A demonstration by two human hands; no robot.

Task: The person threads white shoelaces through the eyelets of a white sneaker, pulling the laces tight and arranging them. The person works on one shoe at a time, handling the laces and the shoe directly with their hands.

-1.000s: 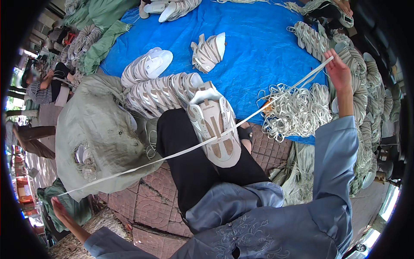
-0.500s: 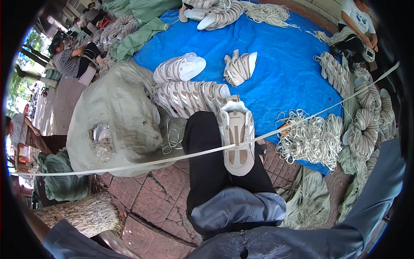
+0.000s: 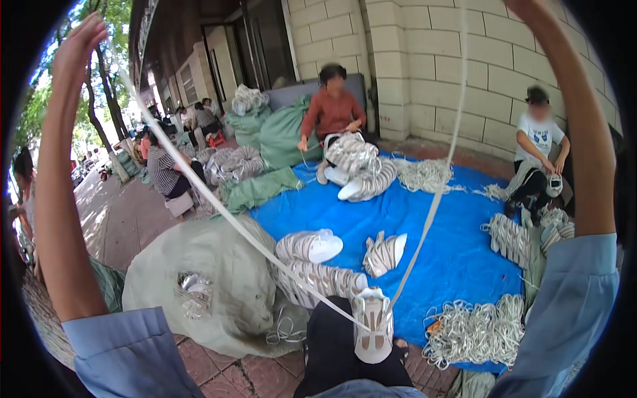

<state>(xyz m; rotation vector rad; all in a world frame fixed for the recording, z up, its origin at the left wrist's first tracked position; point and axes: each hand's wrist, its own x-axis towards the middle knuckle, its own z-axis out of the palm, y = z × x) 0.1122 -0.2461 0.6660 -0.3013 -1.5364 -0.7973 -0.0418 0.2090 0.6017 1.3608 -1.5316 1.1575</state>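
Observation:
A beige and white sneaker upper point(image 3: 373, 341) rests on my black-trousered leg. A long flat white shoelace point(image 3: 225, 215) passes through its lacing area, its two lengths spreading upward in a wide V. My left hand point(image 3: 83, 40) is raised at the upper left, fingers closed at the upper end of the left length. On the other side my right forearm point(image 3: 584, 119) reaches up, but the hand lies beyond the top edge. The right length runs out of the picture there too. Beyond my knee lies a row of nested sneaker uppers point(image 3: 318, 278).
A blue tarp point(image 3: 438, 259) covers the ground ahead, with a heap of white laces point(image 3: 474, 331) at right. A large grey-green sack point(image 3: 192, 252) bulges at left. Two people sit opposite, one in a red top point(image 3: 335, 109), one in a white shirt point(image 3: 537, 136), handling uppers.
Both arms have swung up high, and the lace has gone from a nearly straight line across the upper to a tall V. The view has tilted upward, bringing in the wall and co-workers.

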